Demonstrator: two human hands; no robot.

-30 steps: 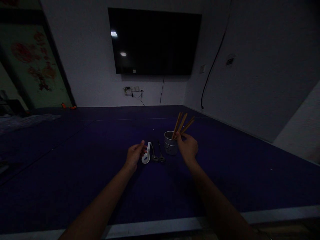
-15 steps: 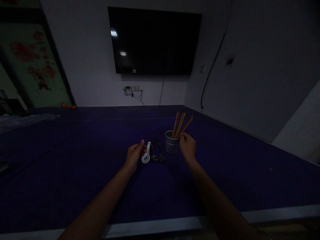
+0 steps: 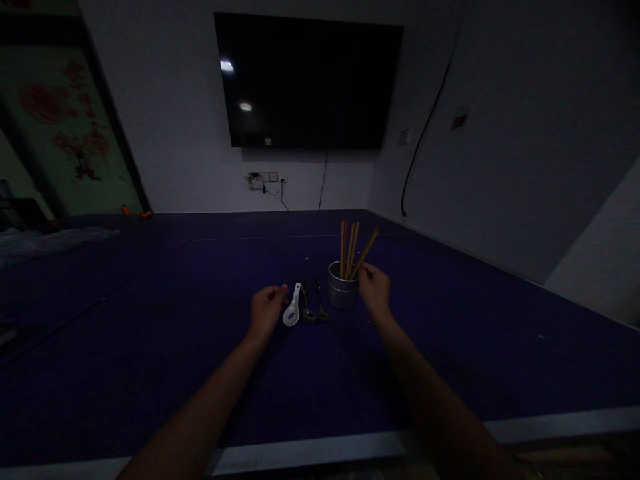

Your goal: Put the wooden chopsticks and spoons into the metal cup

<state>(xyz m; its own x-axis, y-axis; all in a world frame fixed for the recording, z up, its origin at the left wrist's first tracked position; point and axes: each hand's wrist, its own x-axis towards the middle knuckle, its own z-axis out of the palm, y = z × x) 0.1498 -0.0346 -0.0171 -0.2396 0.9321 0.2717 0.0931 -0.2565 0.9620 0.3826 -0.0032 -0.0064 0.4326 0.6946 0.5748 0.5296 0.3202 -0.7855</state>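
Observation:
A grey metal cup [image 3: 343, 293] stands upright on the purple tabletop with several wooden chopsticks [image 3: 354, 250] leaning in it. At its right side, my right hand [image 3: 375, 291] pinches the rim between thumb and fingers. To the cup's left lie two dark metal spoons, one [image 3: 309, 315] beside the other [image 3: 323, 315]. Left of these is a white ceramic spoon [image 3: 292, 313] with a blue mark in its bowl. My left hand [image 3: 267, 309] is closed just beside that white spoon, with nothing visible in its fingers.
The purple tabletop [image 3: 320, 380] reaches back to the wall, with a pale front edge. Clear plastic sheeting [image 3: 65, 237] and small orange objects [image 3: 135, 211] are at the far left. A television [image 3: 310, 83] hangs above wall sockets [image 3: 270, 177].
The chopsticks have swung left and stand more upright in the cup, which has shifted slightly left. My left hand has drawn slightly left of the white spoon, and its fingers have curled in.

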